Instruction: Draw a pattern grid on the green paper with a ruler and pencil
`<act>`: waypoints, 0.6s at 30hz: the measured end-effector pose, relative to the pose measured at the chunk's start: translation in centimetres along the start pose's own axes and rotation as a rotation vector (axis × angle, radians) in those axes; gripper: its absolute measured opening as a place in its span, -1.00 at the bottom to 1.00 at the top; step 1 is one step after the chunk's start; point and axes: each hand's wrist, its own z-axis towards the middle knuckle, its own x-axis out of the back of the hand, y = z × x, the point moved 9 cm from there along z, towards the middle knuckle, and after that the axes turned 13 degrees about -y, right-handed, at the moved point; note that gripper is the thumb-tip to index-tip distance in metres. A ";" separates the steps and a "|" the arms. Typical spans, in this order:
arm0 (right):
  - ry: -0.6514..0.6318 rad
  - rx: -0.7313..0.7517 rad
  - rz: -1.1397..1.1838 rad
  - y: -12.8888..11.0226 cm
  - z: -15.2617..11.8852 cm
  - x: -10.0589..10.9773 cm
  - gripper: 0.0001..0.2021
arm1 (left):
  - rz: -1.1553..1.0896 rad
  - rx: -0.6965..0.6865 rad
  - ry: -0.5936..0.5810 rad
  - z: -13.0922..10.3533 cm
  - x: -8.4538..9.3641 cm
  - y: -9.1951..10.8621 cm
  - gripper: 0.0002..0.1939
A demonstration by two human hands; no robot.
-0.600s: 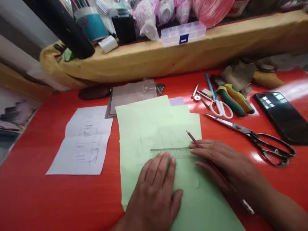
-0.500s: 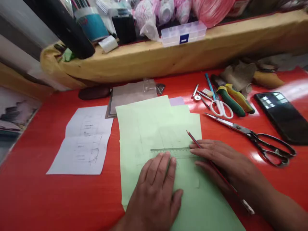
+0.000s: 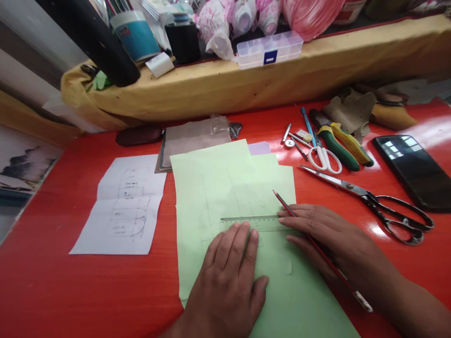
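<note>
My left hand (image 3: 229,272) lies flat with its fingers stretched out, fingertips resting on the near edge of a clear ruler (image 3: 269,224). Under the ruler is a pale green sheet of paper (image 3: 207,164) with faint pencil lines drawn on it. Between the fingers of my right hand (image 3: 331,239) runs a dark red pencil (image 3: 326,259), its point tilted up to the left and its white eraser end toward me. The right fingertips also touch the ruler's right end, which they partly cover. To the left lies a creased white sheet (image 3: 123,206) bearing a pencilled drawing.
Large scissors (image 3: 352,188), white-handled scissors (image 3: 323,157), green-yellow pliers (image 3: 340,141) and a phone (image 3: 416,169) lie on the right. At the back, a cloth-covered ledge (image 3: 197,84) carries a clear plastic box (image 3: 269,49) and cups. A dark case (image 3: 139,135) sits before it.
</note>
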 end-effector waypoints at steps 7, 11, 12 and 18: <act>0.006 -0.015 0.029 0.2 0.0 0.2 -0.76 | 0.019 0.001 0.006 0.1 0.1 0.1 -0.49; 0.013 -0.010 0.035 0.2 0.1 0.2 -0.76 | 0.025 0.002 0.016 0.1 0.2 0.1 -0.49; 0.019 -0.006 0.038 0.2 0.1 0.2 -0.76 | 0.027 0.002 0.019 0.1 0.2 0.1 -0.50; 0.087 0.005 0.054 0.2 0.3 0.6 -0.75 | 0.034 -0.001 0.036 0.0 0.2 0.2 -0.50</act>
